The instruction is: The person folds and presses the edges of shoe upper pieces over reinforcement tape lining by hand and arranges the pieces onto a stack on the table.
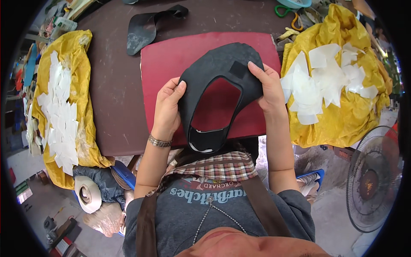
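Note:
A black shoe upper (204, 70), curved and with a large oval opening, is held up between my two hands. My left hand (169, 100) grips its left edge, thumb on the near face and fingers behind. At the right edge my right hand (269, 88) pinches it, the thumb beside a small dark square patch (238, 69). White edging shows inside its lower end, close to my apron. Beneath the upper lies a red mat (160, 55), visible through the opening. Another black cut piece with a curled strap (142, 32) rests beyond the mat's far left corner.
The brown table (115, 94) carries the mat. Yellow sacks (81, 51) flank it, with white cut pieces on the left (62, 111) and right (327, 73). Green- and orange-handled scissors (295, 19) lie far right. A fan (370, 184) stands near right.

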The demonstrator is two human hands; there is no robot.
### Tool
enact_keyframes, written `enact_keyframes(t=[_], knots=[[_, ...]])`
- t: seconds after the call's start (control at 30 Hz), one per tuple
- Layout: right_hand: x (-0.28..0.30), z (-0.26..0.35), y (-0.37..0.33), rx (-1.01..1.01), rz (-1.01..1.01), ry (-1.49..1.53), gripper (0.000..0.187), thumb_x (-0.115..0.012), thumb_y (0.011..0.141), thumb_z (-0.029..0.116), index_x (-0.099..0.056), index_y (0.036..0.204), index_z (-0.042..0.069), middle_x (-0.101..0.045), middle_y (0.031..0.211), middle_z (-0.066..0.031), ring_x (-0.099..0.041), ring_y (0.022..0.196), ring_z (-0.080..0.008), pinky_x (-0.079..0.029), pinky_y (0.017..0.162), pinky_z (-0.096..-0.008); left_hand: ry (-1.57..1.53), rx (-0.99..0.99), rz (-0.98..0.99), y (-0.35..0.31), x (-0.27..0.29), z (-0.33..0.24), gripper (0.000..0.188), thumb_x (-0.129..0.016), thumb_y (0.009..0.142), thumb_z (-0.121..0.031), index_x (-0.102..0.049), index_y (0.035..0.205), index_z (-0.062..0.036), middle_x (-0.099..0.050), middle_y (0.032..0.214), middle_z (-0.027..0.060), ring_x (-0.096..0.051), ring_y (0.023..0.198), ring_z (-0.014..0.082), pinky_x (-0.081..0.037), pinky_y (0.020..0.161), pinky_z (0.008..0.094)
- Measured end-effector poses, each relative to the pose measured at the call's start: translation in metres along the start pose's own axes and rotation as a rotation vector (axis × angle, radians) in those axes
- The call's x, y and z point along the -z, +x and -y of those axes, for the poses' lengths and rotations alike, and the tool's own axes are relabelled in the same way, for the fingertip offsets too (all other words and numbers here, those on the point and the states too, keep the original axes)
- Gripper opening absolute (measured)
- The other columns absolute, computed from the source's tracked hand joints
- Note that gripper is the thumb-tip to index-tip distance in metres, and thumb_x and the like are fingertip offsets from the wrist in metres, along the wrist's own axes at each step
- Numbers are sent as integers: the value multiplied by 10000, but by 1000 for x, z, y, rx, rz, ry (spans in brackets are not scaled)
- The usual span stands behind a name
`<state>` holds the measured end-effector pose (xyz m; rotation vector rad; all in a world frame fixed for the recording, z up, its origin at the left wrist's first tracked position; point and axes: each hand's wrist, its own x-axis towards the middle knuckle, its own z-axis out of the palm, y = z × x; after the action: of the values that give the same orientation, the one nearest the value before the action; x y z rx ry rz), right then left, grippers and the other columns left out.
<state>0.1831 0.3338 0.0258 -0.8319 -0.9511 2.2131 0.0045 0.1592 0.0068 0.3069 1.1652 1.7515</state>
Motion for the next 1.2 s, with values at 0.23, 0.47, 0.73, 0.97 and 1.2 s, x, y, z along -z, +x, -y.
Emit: enact_keyframes(t=[0.23, 0.47, 0.73, 0.97, 1.2], knots=[[6, -5, 5, -16, 13, 43, 285, -587, 959, 205, -625, 1115, -31, -691, 1032, -102, -676, 903, -162, -556, 804, -289, 18, -4, 4, 1, 4, 3, 217, -563, 973, -136, -595, 1122, 18, -676, 1041, 74, -633, 915, 111, -501, 845, 247], [28, -17, 8, -148, 511, 537, 541, -331, 1038, 387, -501, 1293, -59, -616, 1227, -173, -607, 1135, -245, -501, 969, -369, 12, 4, -118, 7, 14, 4, 221, -534, 991, -176, -588, 1128, -11, -665, 943, 41, -614, 757, 99, -495, 672, 234], [11, -4, -13, -30, 486, 294, 586, -467, 846, 22, -324, 1400, -103, -549, 1279, -178, -622, 1085, -216, -513, 946, -341, 15, 2, -73, 9, 26, 8, 211, -535, 991, -188, -588, 1129, -37, -673, 875, 0, -592, 617, 36, -464, 503, 186], [11, 0, -7, -109, 600, 454, 596, -456, 833, 0, -320, 1406, -92, -565, 1246, -183, -617, 1099, -228, -542, 907, -355, 27, -24, -30, 10, 31, 10, 219, -540, 992, -207, -587, 1107, -27, -639, 794, 6, -551, 555, 66, -431, 480, 201], [10, -3, -8, -54, 595, 365, 649, -516, 799, -60, -331, 1421, -52, -549, 1301, -155, -592, 1152, -218, -499, 980, -351, 57, -32, -80, 11, 20, 9, 247, -517, 1003, -229, -580, 1131, -26, -588, 719, 8, -508, 537, 78, -396, 483, 213]])
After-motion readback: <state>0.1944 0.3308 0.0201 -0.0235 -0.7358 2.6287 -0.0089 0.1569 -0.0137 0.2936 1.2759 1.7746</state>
